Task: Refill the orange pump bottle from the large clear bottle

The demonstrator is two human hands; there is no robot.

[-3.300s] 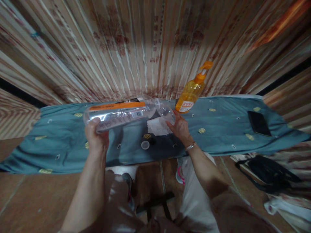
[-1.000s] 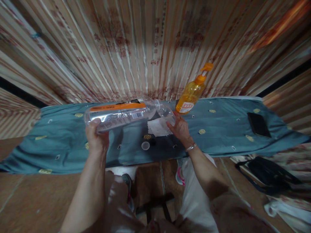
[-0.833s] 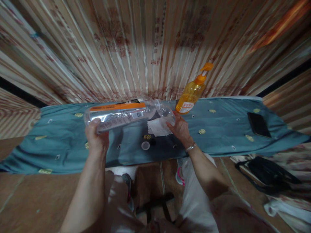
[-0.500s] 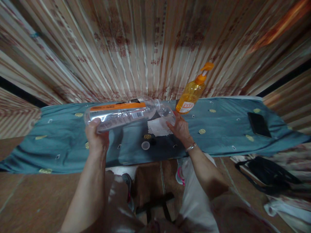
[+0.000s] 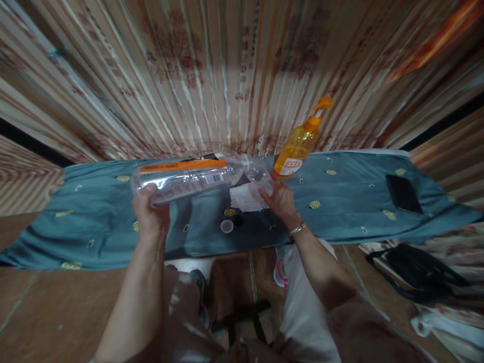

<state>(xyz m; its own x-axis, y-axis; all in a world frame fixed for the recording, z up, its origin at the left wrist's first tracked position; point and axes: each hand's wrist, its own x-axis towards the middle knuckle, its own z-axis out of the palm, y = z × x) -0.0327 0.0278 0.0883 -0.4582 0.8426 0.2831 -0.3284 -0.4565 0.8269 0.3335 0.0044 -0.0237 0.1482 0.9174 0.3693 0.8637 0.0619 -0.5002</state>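
Observation:
My left hand [image 5: 152,212] is closed round the base end of a large clear plastic bottle [image 5: 185,179] with an orange and silver label. The bottle lies nearly level above the cloth, its neck pointing right. At its mouth is a clear, flared plastic piece [image 5: 260,174], which my right hand [image 5: 280,198] grips by the wide end; whether it is a cup or a cut bottle top, I cannot tell. Beneath it a white paper with jagged edges [image 5: 245,198] rests on the cloth. Nearer me lies a small round whitish cap [image 5: 227,226], with a dark spot beside it.
Just beyond my right hand stands a yellow pump bottle [image 5: 295,151] with an orange pump top. A black phone-like slab [image 5: 404,194] lies at the right on the teal cloth-covered table [image 5: 340,212]. Patterned curtains [image 5: 212,75] hang behind; a black bag [image 5: 423,269] sits lower right.

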